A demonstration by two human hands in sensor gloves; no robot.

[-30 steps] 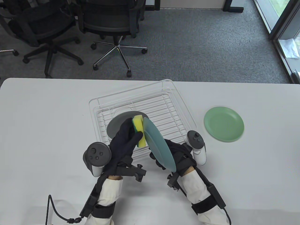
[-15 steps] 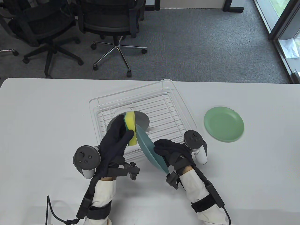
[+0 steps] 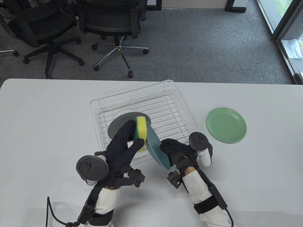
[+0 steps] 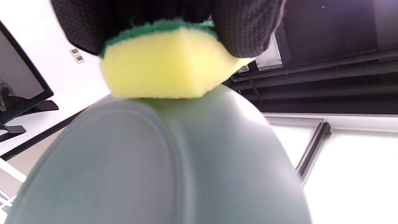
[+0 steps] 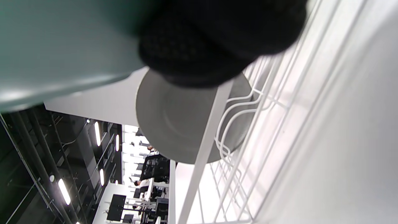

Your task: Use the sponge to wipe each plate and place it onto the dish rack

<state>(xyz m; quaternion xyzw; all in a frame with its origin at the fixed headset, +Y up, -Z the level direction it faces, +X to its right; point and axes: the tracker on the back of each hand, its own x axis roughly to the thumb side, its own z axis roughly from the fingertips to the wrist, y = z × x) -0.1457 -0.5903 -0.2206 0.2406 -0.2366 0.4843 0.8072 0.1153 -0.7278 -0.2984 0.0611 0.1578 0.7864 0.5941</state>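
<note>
A: While the left hand (image 3: pixel 123 144) grips the sponge (image 3: pixel 140 132) and presses its yellow face against the teal plate (image 3: pixel 156 147), the risk sits with the right hand (image 3: pixel 176 150). It clamps only the plate's lower right edge, fingers curled over the rim, plate tilted nearly on edge at frame centre.

B: So a hard push could lever it loose?

A: My judgement, yes. Pressure lands near the upper rim, well away from the grip. The plate might pivot or slip down onto the dish rack (image 3: pixel 170 94) and strike the grey plate (image 3: pixel 118 124) already lying in it, left of centre.

B: Anything else?

A: The light green plate (image 3: pixel 226 128) waits flat at centre right, well apart from the rack, unwiped as far as I can judge. An elbow swing might nudge it.

B: Surface?

A: White table (image 3: pixel 42 118), smooth, matte, filling the lower two-thirds of the frame. A dropped plate would likely slide.

B: Room?

A: Grey carpet (image 3: pixel 201 47) above the table. Black office chairs (image 3: pixel 113 21) upper left. Glazed door frame (image 3: pixel 284 26) upper right.
</note>
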